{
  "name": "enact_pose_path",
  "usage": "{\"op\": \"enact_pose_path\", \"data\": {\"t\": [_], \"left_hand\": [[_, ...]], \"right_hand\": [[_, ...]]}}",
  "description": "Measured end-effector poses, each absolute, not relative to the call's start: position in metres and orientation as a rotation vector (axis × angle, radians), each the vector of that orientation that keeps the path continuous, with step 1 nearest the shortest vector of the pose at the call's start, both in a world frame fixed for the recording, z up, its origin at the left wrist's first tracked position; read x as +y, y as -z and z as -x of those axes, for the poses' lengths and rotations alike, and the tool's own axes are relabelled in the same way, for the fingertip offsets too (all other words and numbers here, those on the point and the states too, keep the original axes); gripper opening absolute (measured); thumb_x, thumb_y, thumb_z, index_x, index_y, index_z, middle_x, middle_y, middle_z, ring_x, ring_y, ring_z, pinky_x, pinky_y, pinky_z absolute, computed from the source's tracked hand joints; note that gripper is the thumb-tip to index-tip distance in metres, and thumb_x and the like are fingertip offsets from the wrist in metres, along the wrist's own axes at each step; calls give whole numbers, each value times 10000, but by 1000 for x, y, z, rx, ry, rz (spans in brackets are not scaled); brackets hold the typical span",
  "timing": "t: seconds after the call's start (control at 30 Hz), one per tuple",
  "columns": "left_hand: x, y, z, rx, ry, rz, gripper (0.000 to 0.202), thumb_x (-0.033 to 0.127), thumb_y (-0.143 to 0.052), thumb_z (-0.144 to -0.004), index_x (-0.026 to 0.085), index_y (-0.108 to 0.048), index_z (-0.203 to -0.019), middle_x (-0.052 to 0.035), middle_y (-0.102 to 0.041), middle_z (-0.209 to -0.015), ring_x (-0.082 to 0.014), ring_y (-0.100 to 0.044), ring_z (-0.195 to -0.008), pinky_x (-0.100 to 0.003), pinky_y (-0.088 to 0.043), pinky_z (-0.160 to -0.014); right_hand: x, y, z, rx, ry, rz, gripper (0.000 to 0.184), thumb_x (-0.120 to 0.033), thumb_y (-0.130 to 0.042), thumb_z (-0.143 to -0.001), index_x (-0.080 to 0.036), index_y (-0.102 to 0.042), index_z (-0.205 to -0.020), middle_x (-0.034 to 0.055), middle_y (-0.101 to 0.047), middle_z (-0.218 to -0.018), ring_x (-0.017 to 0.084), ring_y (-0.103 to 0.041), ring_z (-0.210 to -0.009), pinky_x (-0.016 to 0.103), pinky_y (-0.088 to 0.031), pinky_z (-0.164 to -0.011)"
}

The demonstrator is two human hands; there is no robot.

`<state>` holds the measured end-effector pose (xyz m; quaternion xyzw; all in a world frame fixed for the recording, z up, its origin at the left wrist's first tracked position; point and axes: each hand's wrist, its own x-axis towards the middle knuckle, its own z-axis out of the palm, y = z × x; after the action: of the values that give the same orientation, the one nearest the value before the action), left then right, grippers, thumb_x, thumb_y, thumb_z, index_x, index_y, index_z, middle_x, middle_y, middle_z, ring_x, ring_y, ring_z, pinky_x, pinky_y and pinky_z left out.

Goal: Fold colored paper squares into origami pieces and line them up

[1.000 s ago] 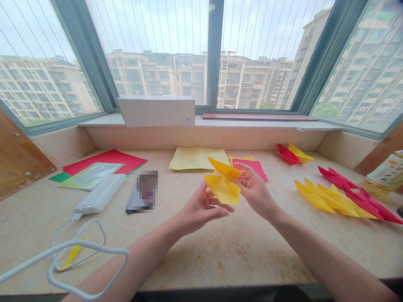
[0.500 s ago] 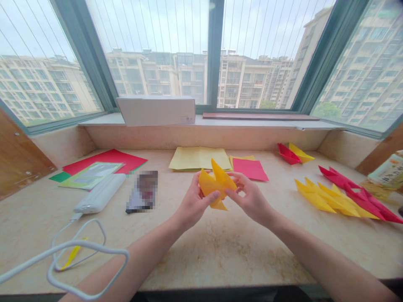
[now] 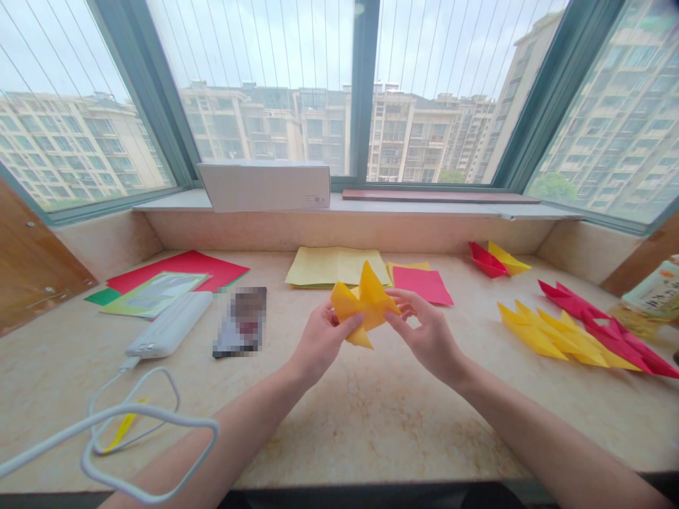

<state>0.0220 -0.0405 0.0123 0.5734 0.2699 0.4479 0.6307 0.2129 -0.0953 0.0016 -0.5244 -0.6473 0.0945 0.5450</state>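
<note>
Curling nearest me, lower L, is a white cable (image 3: 164,416), a yellow strip (image 3: 123,433) lying w/in its loops. Then my hands, apart but both clamped on one folded yellow paper (image 3: 371,304), held btwn them over the mid. of the bench (image 3: 382,424): L hand (image 3: 323,339) w/ thumb on its front, R hand (image 3: 427,332) pinching its R edge. Out R: yellow boats (image 3: 556,332), w/ dark-pink boats (image 3: 631,343) just beside & a bottle (image 3: 655,293) behind. On L: white power bank (image 3: 170,324), cable plugged into its near end; next to it a pixelated item (image 3: 238,325) I can't ID. Farther back, pink sheet (image 3: 424,285) near pale-yellow paper (image 3: 334,267); red sheet (image 3: 215,264) far L; red boat (image 3: 488,261) by a yellow one far R. White box (image 3: 265,185) on the sill (image 3: 450,208), bldgs (image 3: 249,127) outside.
</note>
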Motion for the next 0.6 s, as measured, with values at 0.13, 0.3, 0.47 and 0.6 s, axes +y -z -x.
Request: {"op": "enact_pose_path", "data": {"t": [0.13,0.3,0.47,0.6], "left_hand": [[-40,-11,-23,640,-1065,-1321,292,332,-798,-763,127,-675,-929,-59,-708,-871,-153,-643,-731,-232,-508,-637],[-42,-13,-23,636,-1067,-1331,309,373,-780,-772,133,-639,-905,-6,-632,-696,-100,-557,-520,-198,-458,-454],[-46,-17,-22,572,-993,-1345,368,444,-742,-807,146,-620,-986,-9,-645,-711,-112,-589,-524,-208,-491,-455],[-47,-17,-21,621,-965,-1327,439,527,-732,-791,135,-620,-953,-28,-671,-725,-136,-631,-533,-231,-511,-470]], "right_hand": [[-95,0,-214,-1546,-212,1241,265,-321,-651,-887,-274,-651,-1148,51,-717,-1074,188,-649,-772,323,-565,-638],[-92,0,-214,-1510,-250,1235,217,-340,-650,-882,-230,-656,-1069,54,-726,-933,186,-644,-715,334,-555,-642],[-91,0,-213,-1512,-273,1212,172,-310,-634,-885,-223,-671,-1029,51,-729,-921,182,-637,-696,341,-555,-661],[-93,1,-212,-1629,-214,1161,224,-279,-603,-914,-250,-682,-1121,48,-723,-938,191,-646,-731,357,-565,-708]]}}
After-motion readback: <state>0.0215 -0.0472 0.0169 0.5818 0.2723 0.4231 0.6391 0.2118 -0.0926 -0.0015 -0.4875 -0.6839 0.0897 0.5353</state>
